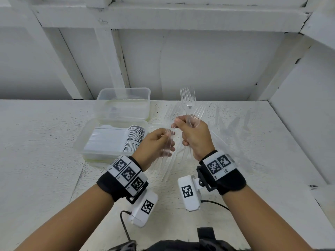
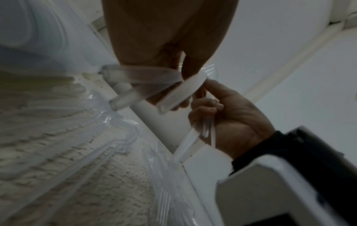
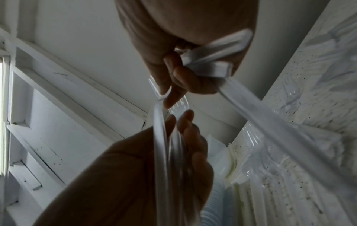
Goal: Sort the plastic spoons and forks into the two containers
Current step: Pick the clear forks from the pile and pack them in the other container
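My right hand [image 1: 188, 131] grips a fanned bunch of clear plastic forks [image 1: 188, 98], tines up, above the table's middle. Just left of it, my left hand [image 1: 163, 142] pinches a few more clear forks [image 1: 169, 144] by their handles. The two hands almost touch. In the left wrist view the left hand's fingers [image 2: 173, 50] hold fork handles [image 2: 142, 79], with the right hand [image 2: 233, 110] beside them. The near container [image 1: 81, 142] holds a stacked row of white spoons [image 1: 134, 140]. The far clear container [image 1: 125, 91] stands behind it; its contents are hard to make out.
Loose clear forks [image 1: 228, 127] lie scattered on the white table [image 1: 36, 142] to the right of my hands. A white wall with beams rises behind the containers, and a side wall closes the right edge. Camera cables hang near my wrists.
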`<state>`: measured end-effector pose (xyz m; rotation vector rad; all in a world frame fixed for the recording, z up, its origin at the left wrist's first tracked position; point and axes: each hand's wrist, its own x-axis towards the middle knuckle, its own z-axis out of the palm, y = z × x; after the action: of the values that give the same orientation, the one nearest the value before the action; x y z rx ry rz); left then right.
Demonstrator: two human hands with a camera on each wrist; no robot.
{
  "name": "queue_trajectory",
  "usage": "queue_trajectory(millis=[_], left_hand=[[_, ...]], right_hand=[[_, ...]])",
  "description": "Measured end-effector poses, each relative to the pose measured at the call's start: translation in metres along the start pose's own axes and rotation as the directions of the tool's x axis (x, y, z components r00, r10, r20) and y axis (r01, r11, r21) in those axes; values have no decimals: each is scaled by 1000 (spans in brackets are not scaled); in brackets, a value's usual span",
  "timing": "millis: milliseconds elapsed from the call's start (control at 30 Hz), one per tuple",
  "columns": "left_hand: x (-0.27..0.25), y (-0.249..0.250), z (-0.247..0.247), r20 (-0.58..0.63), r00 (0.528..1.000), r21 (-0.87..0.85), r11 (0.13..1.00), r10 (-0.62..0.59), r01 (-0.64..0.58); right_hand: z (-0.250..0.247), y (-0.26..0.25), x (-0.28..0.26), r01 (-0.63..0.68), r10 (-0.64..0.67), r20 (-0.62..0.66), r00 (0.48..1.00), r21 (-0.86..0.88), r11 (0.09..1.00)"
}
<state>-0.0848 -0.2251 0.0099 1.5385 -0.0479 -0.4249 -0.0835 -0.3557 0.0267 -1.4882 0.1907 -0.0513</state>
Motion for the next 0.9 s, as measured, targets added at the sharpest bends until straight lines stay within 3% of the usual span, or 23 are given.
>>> queue_trajectory(millis=[167,400,667,900], left_hand=[[-1,5,-6,132,987,-211,970,-94,121],[3,3,-7,173,975,-219,959,-140,177],[2,6,-12,287,939,-292,916,-190,275],[4,7,-11,358,905,-312,885,-228,346]], right_hand=[[-1,11,6,60,-58,19,998,-118,991],[2,16,6,41,-41,8,999,-111,993],[-6,8,9,22,-4,117,993,-159,987],[-7,6,7,36,-20,107,994,-154,987]])
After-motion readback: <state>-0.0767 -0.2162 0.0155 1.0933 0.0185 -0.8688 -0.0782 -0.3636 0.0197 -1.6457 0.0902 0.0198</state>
